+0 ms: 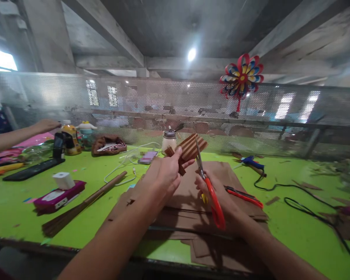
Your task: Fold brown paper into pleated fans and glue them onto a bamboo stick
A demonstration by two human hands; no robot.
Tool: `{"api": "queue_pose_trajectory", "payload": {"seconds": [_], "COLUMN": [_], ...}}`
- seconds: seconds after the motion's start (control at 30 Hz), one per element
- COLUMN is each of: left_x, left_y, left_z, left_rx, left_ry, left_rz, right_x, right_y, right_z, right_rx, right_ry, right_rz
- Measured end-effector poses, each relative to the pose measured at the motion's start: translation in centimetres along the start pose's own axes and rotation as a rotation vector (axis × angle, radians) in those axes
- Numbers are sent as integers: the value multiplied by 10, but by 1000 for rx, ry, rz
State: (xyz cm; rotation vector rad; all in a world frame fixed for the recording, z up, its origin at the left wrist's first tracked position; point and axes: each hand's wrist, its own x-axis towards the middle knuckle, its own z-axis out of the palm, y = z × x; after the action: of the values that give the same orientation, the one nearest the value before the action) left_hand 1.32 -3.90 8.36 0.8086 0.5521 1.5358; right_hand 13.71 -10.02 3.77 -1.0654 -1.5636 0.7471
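Observation:
My left hand (170, 169) is closed on a striped brown piece of cardboard (192, 147), which it holds up above the table. Red-handled scissors (214, 202) are in my right hand (208, 184), their blades pointing up and lying against the striped piece's right part. Whether the blades are parted is hard to make out. Beneath both hands lies a stack of brown cardboard sheets (218, 171). A red and black utility knife (245, 196) rests on the stack just right of my right hand.
On the left are a purple power strip (60, 198) with a white charger, a bundle of brown strips (84, 204) and a phone (147, 156). A jar (169, 142) stands behind. A blue glue gun (252, 162) trails black cable at right. Another person's arm (23, 134) reaches in.

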Motion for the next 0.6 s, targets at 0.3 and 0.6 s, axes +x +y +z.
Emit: {"api": "queue_pose_trajectory", "payload": {"seconds": [0.3,0.6], "left_x": [-11,-14], "left_y": [0,4], "left_z": [5,7], "left_rx": [43,76], "left_ry": [-26,-21], "left_rz": [-16,-20], "right_x": [-2,-6], "right_y": [14,13], "right_z": [0,-1], "right_rx": [-202,-277], "right_ry": [16,33], "right_rz": [-79,-110]}}
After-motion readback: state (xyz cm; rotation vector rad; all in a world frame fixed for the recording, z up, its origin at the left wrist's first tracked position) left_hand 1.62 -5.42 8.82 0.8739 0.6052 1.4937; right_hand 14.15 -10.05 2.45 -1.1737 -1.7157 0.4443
